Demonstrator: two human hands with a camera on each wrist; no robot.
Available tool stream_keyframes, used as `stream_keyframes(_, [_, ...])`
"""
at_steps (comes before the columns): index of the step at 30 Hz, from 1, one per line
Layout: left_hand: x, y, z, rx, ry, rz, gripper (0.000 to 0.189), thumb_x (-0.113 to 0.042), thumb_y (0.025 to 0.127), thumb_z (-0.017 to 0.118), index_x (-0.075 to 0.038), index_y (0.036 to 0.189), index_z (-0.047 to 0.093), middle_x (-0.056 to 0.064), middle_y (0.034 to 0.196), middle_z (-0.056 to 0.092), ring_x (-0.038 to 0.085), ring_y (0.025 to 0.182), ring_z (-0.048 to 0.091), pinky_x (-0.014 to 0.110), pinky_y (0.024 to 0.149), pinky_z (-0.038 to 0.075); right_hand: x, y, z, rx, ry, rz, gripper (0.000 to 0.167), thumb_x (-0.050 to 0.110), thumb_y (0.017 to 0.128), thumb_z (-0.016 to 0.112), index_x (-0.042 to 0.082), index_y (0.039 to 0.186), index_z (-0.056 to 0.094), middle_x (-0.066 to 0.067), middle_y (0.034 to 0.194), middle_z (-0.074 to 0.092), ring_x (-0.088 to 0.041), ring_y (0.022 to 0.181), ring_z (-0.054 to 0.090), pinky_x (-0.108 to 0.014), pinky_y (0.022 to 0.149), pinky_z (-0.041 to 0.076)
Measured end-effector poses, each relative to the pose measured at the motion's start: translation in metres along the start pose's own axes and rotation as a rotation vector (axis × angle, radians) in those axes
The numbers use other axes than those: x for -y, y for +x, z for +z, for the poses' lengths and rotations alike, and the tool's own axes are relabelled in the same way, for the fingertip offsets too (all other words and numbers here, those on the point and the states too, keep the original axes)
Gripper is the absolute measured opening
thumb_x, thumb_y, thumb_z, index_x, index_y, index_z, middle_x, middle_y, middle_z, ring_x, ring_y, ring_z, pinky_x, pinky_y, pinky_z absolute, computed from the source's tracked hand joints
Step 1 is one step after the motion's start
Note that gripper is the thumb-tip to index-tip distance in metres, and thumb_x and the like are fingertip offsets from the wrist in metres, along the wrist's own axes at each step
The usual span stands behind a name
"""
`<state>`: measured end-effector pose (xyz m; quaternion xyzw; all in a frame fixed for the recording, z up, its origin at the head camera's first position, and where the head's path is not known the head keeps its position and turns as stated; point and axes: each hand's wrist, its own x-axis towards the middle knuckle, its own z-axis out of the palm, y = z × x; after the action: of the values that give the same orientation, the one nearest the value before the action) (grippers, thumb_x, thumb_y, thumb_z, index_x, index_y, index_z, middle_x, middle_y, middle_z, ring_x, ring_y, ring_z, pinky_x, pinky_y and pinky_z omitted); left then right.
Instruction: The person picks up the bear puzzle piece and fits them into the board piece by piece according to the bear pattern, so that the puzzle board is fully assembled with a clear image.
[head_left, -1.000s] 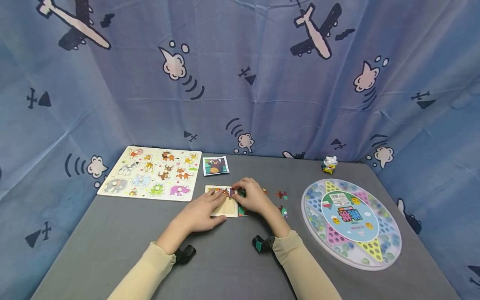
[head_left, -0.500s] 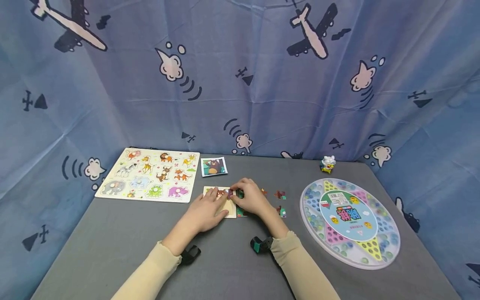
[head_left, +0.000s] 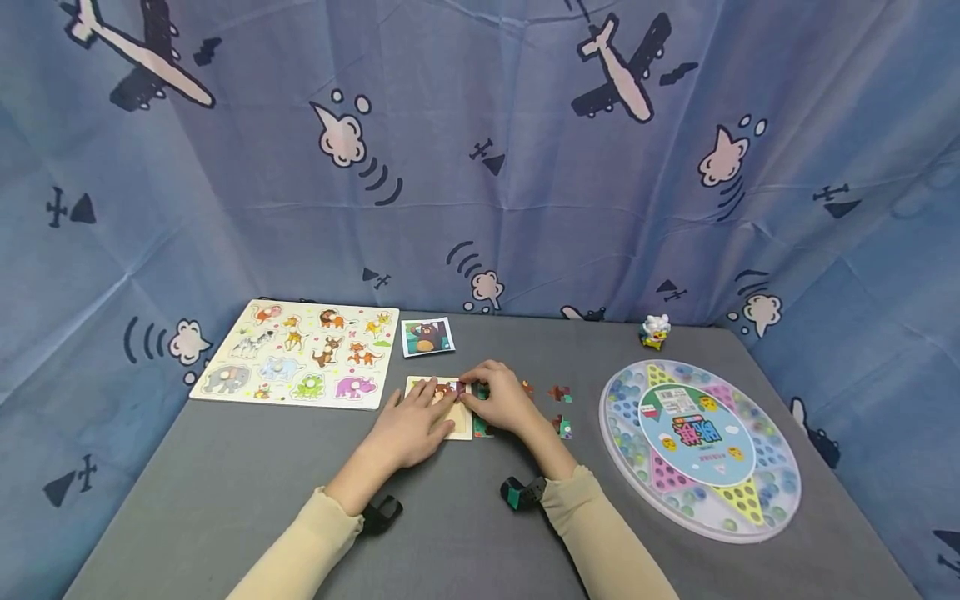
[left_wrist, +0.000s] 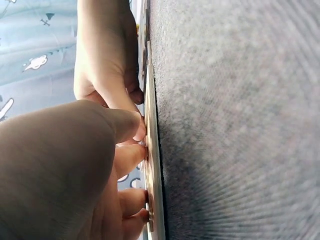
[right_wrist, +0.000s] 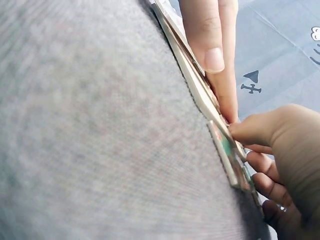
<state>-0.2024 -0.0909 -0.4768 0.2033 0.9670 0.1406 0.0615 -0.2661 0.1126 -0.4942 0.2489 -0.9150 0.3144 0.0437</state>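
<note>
A small wooden puzzle tray (head_left: 461, 427) lies flat on the grey table, with some picture pieces in its far part. My left hand (head_left: 408, 425) rests on it, fingers stretched forward and fingertips on the pieces. At the tray's far right corner my right hand (head_left: 498, 400) pinches a small purple puzzle piece (head_left: 461, 387) between thumb and forefinger. In the right wrist view, the right thumb is right at the tray's (right_wrist: 192, 85) edge, close to the left fingertips. A loose green puzzle piece (right_wrist: 223, 150) lies against the tray, partly under the right hand.
More loose pieces (head_left: 559, 393) lie right of the right hand. A bear picture card (head_left: 427, 337) is behind the tray, and an animal peg board (head_left: 255, 385) at the left. On the right are a round board game (head_left: 697, 433) and a small figurine (head_left: 656, 331).
The left hand has shifted slightly right on the tray. The right hand stays at the corner with the purple piece; the head view has tilted a little.
</note>
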Motion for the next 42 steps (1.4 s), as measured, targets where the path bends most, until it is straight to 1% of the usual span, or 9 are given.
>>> stream_keyframes(3, [0.0005,0.0001,-0.0002,0.0,-0.015,-0.004,0.054,-0.042,0.111,0.05,-0.02,0.161,0.049,0.019,0.169,0.036,0.038,0.158,0.033,0.068,0.124,0.026,-0.0027,0.0001,0.0018,-0.017,0.036,0.01,0.022,0.016,0.093,0.08,0.008,0.114,0.081,-0.009,0.112,0.074,-0.026,0.103,0.066,-0.046,0.092,0.055])
stream_keyframes(7, [0.0008,0.0004,-0.0009,0.004,-0.041,-0.009,0.054,-0.041,0.112,0.05,-0.02,0.162,0.049,0.019,0.17,0.035,0.038,0.158,0.032,0.068,0.124,0.026,-0.0033,0.0001,0.0023,-0.032,0.075,0.012,0.023,0.015,0.092,0.081,0.008,0.113,0.081,-0.009,0.111,0.074,-0.027,0.102,0.066,-0.046,0.091,0.054])
stream_keyframes(12, [0.0009,-0.0001,-0.0007,0.017,-0.063,-0.019,0.054,-0.042,0.112,0.049,-0.02,0.162,0.049,0.018,0.171,0.034,0.038,0.159,0.03,0.068,0.125,0.025,-0.0031,-0.0008,0.0027,-0.032,0.083,0.016,0.022,0.015,0.092,0.082,0.008,0.113,0.082,-0.008,0.112,0.074,-0.026,0.102,0.066,-0.046,0.091,0.054])
stream_keyframes(20, [0.003,-0.001,0.0018,0.008,-0.092,-0.019,0.056,-0.039,0.11,0.053,-0.017,0.162,0.048,0.017,0.171,0.034,0.037,0.16,0.028,0.069,0.125,0.024,-0.0025,-0.0027,0.0043,-0.036,0.104,0.04,0.022,0.016,0.093,0.082,0.009,0.114,0.083,-0.009,0.113,0.073,-0.028,0.105,0.066,-0.048,0.092,0.054])
stream_keyframes(24, [0.0044,0.0001,0.0024,0.003,-0.107,-0.021,0.057,-0.038,0.109,0.056,-0.015,0.161,0.048,0.016,0.171,0.035,0.037,0.16,0.028,0.069,0.125,0.024,-0.0033,-0.0032,0.0055,-0.045,0.1,0.04,0.022,0.017,0.093,0.082,0.009,0.113,0.083,-0.009,0.112,0.073,-0.027,0.104,0.066,-0.048,0.091,0.054])
stream_keyframes(29, [0.0042,0.0016,0.0001,0.007,-0.126,-0.025,0.059,-0.038,0.108,0.059,-0.015,0.161,0.049,0.017,0.171,0.035,0.037,0.16,0.028,0.068,0.125,0.023,-0.0057,-0.0021,0.0062,-0.043,0.088,0.017,0.022,0.017,0.093,0.081,0.009,0.113,0.083,-0.009,0.111,0.073,-0.028,0.105,0.066,-0.048,0.091,0.055])
stream_keyframes(36, [0.0038,0.0009,-0.0006,0.031,-0.117,-0.026,0.06,-0.039,0.109,0.056,-0.014,0.163,0.046,0.017,0.172,0.031,0.037,0.161,0.025,0.067,0.127,0.02,-0.0052,-0.0027,0.006,-0.055,0.058,-0.02,0.019,0.018,0.092,0.081,0.011,0.11,0.084,-0.009,0.108,0.073,-0.029,0.104,0.066,-0.048,0.09,0.055])
stream_keyframes(39, [0.0042,0.0003,-0.0004,0.03,-0.117,-0.023,0.06,-0.039,0.109,0.056,-0.014,0.163,0.045,0.017,0.173,0.031,0.037,0.161,0.025,0.067,0.127,0.019,-0.0046,-0.0031,0.0061,-0.058,0.054,-0.017,0.02,0.019,0.092,0.081,0.012,0.111,0.084,-0.008,0.108,0.073,-0.028,0.103,0.066,-0.048,0.089,0.054])
stream_keyframes(42, [0.0056,0.0006,0.0007,0.024,-0.119,-0.019,0.064,-0.044,0.107,0.058,-0.015,0.163,0.045,0.016,0.173,0.03,0.036,0.161,0.025,0.066,0.127,0.02,-0.0049,-0.0034,0.0065,-0.059,0.062,-0.007,0.019,0.018,0.092,0.081,0.011,0.11,0.084,-0.008,0.107,0.073,-0.028,0.102,0.065,-0.047,0.088,0.053])
